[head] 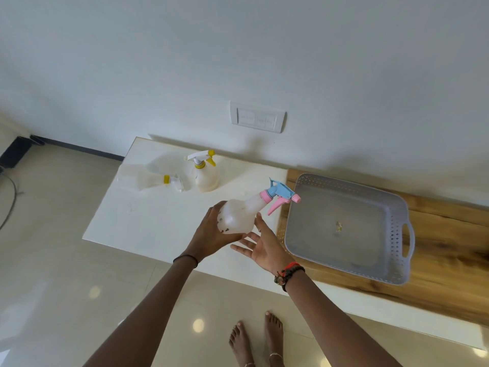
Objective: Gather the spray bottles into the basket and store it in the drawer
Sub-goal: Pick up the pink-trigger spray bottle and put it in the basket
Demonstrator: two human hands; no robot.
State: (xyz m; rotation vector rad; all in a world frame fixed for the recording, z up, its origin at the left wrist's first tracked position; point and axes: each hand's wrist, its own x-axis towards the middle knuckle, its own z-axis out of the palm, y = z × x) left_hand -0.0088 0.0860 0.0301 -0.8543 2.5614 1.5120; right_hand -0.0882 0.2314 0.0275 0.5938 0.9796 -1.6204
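A translucent spray bottle with a pink and blue trigger head is held tilted above the white tabletop, nozzle pointing right toward the basket. My left hand grips its base. My right hand is open just beneath and beside the bottle, fingers spread, thumb near its side. The grey perforated basket sits to the right on a wooden surface, holding no bottles. Two yellow-trimmed spray bottles rest further back: one upright, one lying on its side.
The white tabletop meets a wooden counter section on the right, both against a white wall with a switch plate. My bare feet stand on the tiled floor below the front edge. A cable lies on the floor at far left.
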